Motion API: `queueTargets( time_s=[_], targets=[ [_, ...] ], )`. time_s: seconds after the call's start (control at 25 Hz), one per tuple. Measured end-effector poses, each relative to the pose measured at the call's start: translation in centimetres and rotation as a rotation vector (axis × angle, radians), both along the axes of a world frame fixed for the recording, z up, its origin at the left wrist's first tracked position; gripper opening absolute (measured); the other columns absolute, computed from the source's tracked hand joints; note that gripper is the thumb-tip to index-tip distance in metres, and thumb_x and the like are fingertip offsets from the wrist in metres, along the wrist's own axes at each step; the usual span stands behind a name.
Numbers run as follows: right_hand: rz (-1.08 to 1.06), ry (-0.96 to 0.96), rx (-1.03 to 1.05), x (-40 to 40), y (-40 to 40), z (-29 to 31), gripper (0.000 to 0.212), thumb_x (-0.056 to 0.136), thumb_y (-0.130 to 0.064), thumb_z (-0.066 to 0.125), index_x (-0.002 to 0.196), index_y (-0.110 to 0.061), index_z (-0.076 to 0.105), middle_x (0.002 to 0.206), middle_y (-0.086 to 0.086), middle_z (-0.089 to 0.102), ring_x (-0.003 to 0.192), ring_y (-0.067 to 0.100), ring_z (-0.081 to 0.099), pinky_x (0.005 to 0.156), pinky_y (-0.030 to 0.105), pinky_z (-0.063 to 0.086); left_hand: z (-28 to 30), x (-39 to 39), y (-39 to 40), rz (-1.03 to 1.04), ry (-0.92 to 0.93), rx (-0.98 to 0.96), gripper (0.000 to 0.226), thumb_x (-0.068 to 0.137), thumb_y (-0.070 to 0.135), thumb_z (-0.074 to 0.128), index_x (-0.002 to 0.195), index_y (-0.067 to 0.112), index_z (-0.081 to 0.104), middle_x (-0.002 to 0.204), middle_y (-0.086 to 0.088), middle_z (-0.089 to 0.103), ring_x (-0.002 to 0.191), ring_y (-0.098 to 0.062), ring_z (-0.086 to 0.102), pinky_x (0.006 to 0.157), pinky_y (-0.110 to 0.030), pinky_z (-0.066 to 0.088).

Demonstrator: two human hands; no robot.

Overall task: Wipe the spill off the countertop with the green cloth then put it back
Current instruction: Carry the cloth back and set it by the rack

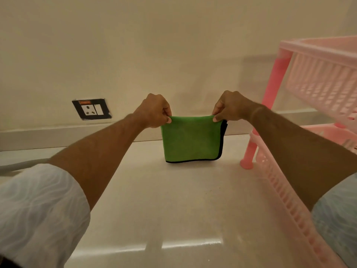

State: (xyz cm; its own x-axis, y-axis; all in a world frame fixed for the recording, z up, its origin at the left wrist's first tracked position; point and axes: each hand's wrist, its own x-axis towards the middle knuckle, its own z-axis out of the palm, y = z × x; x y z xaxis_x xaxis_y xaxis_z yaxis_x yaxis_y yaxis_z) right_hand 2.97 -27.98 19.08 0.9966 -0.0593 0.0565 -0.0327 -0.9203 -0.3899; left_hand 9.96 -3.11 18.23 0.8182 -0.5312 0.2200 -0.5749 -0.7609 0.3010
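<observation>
Two hands (left (154, 111), right (229, 107)); one green cloth (191, 140); one pink rack (316, 84); one wall socket (91, 109); one counter (173, 200).

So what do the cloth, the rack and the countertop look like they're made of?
Green cloth: soft, matte, likely microfibre, with dark stitched edging. Pink rack: moulded plastic, slotted walls, smooth legs. Countertop: pale, polished, probably stone or a composite; it reflects light.

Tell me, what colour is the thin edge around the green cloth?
Black, or very dark: the trim on the folded green microfibre cloth shows along its bottom and right edges in the head view.
</observation>
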Motion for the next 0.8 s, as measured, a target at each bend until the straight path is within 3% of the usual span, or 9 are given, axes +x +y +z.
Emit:
queueTargets(
  time_s=[0.2,0.32,0.4,0.64,0.8],
  targets=[
    [-0.067,-0.164,-0.018,2.1,-2.2,-1.2,0.021,0.078,-0.009,0.078,0.099,-0.006,0.077,0.097,0.011,0.076,0.092,0.024,0.069,0.084,0.027,0.051,-0.9,2.5,-3.3,0.044,-0.102,-0.034,0.012,0.077,0.008,0.072,0.089,0.009,0.075,0.091,-0.011,0.073,0.08,-0.02,0.063,0.078,-0.035,0.054],
    [-0.099,-0.348,-0.03,2.0,-3.0,-2.3,0.018,0.083,-0.01,0.073,0.1,-0.007,0.077,0.098,0.012,0.077,0.094,0.027,0.069,0.088,0.026,0.049,-1.6,2.6,-4.7,0.074,-0.212,-0.04,0.013,0.082,0.01,0.065,0.092,0.01,0.073,0.096,-0.013,0.072,0.091,-0.03,0.064,0.081,-0.041,0.054],
    [-0.102,-0.359,-0.039,1.5,-3.3,-3.4,0.016,0.084,-0.01,0.071,0.099,-0.008,0.078,0.097,0.013,0.076,0.095,0.029,0.068,0.09,0.032,0.052,-2.7,2.2,-5.1,0.065,-0.231,-0.026,0.014,0.082,0.011,0.063,0.093,0.011,0.073,0.096,-0.012,0.072,0.09,-0.031,0.063,0.081,-0.042,0.053],
    [0.039,0.093,-0.074,-1.5,-3.0,-8.1,0.017,0.075,-0.008,0.08,0.092,-0.009,0.078,0.088,0.007,0.076,0.081,0.02,0.07,0.085,0.036,0.058,-9.4,-2.3,-3.5,-0.192,-0.02,0.208,0.014,0.074,0.014,0.068,0.086,0.016,0.074,0.086,-0.004,0.074,0.08,-0.024,0.065,0.079,-0.037,0.055],
    [0.092,0.31,-0.123,-3.1,-1.9,-11.0,0.017,0.071,-0.01,0.083,0.087,-0.013,0.078,0.086,0.001,0.076,0.082,0.014,0.07,0.083,0.032,0.057,-12.6,-4.9,-2.8,-0.34,0.042,0.267,0.015,0.07,0.009,0.064,0.082,0.015,0.072,0.08,-0.002,0.073,0.073,-0.02,0.064,0.072,-0.033,0.055]
  ],
)
